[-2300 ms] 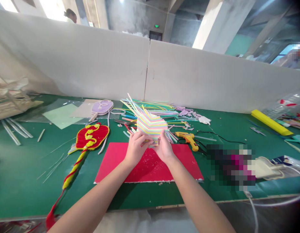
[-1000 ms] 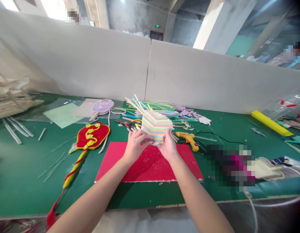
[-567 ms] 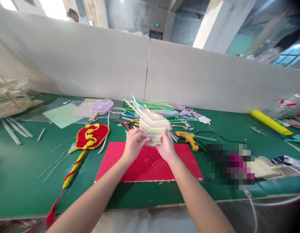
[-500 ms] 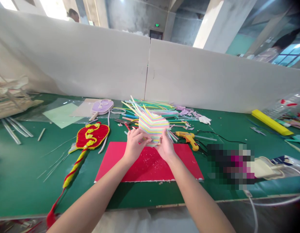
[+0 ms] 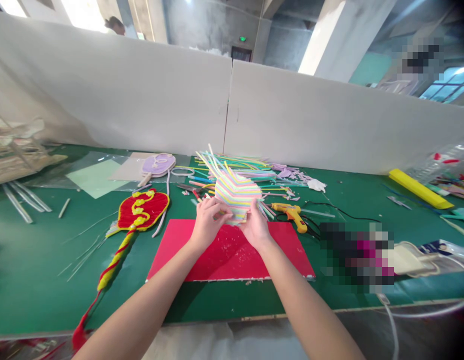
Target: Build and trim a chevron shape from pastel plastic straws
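Note:
A rounded panel of pastel-striped strips (image 5: pixel 238 192), with loose strip ends sticking up at its upper left, is held above the red board (image 5: pixel 232 257). My left hand (image 5: pixel 211 220) pinches its lower left edge, thumb and fingers together. My right hand (image 5: pixel 257 227) is closed on the lower right edge, thumb on the front; the fingers behind are hidden. Left of the board lies a red and yellow fan (image 5: pixel 143 210) with a twisted handle and a red tassel.
A yellow glue gun (image 5: pixel 292 214) with a black cord lies right of the board. Pliers (image 5: pixel 190 189) and several coloured strips (image 5: pixel 232 162) lie behind the panel. A purple fan (image 5: pixel 158 165) rests at back left. A yellow bar (image 5: pixel 420 188) lies at right, before the white partition (image 5: pixel 329 120).
The loose strip ends at the panel's upper left have shifted slightly right and up. Both hands stay nearly in place, still holding the panel.

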A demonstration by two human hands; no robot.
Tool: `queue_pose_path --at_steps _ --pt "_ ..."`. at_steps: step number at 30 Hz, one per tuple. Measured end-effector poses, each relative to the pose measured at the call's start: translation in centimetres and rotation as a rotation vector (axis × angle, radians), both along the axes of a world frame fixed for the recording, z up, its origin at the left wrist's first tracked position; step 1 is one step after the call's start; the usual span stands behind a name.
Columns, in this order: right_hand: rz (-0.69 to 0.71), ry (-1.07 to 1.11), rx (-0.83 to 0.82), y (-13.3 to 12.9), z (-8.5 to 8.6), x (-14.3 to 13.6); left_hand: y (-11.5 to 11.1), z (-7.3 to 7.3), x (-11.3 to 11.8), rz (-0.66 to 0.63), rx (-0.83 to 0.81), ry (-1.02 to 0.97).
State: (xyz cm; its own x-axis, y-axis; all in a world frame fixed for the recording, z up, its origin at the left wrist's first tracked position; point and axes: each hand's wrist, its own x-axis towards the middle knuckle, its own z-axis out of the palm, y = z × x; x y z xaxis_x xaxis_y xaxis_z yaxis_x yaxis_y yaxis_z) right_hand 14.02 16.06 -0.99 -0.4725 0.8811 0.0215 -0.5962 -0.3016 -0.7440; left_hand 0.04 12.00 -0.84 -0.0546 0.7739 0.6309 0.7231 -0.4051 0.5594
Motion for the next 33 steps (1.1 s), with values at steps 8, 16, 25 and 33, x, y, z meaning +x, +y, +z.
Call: queue_pose_path --at_steps 8,16,25,33 --pt "-0.129 0.030 -0.058 1.2 0.2 1.4 1.0 -0.3 -2.6 0.159 0.063 -0.383" --pt "-0.125 0.035 -0.069 1.1 0.3 1.6 0.4 0.2 -2.2 0.175 0.073 -0.169" --pt "-0.081 0.044 -0.015 0.7 0.2 1.1 0.2 -0.4 -1.4 0.148 0.039 0.098" --pt "-0.103 0.032 -0.010 0.9 -0.3 1.2 0.8 -0.5 -2.0 0.181 -0.045 0.028"
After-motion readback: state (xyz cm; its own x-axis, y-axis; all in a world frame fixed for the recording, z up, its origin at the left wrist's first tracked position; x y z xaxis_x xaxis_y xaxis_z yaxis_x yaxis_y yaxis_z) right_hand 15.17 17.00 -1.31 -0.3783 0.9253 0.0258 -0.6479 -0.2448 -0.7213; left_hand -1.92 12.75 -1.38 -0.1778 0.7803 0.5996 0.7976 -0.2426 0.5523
